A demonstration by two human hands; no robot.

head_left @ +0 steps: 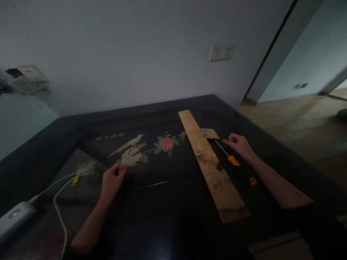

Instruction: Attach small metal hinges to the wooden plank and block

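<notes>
Screwdriver (226,154): lies flat on the dark tabletop (168,202), just right of the plank (213,164), well right of centre. Long axis runs diagonally, from lower right to upper left. The orange handle sits at the near, right end; the thin metal shaft points up and left, its tip close to the small card (208,133) at the plank's edge.

Handling, as judged: light, rigid, not fragile. The shaft is thin and probably slick, so it gives a poor hold. The handle is the thicker part and the place to grip, taken across its width between thumb and fingers. On a glossy surface the tool may roll or slide when nudged.

Right hand (240,144): rests beside the screwdriver, just above the handle, fingers loosely curled and pointing left toward the shaft. It grips nothing visible; whether a finger touches the shaft cannot be told in this dim view.

Left hand (112,179): lies on the tabletop near the inlaid bird (130,150), well apart from the tool, fingers curled in with the thumb against them. Whether it pinches something small cannot be told.

Also present: a small orange piece (253,181) near the right forearm, a white cable (58,202) at left.
</notes>
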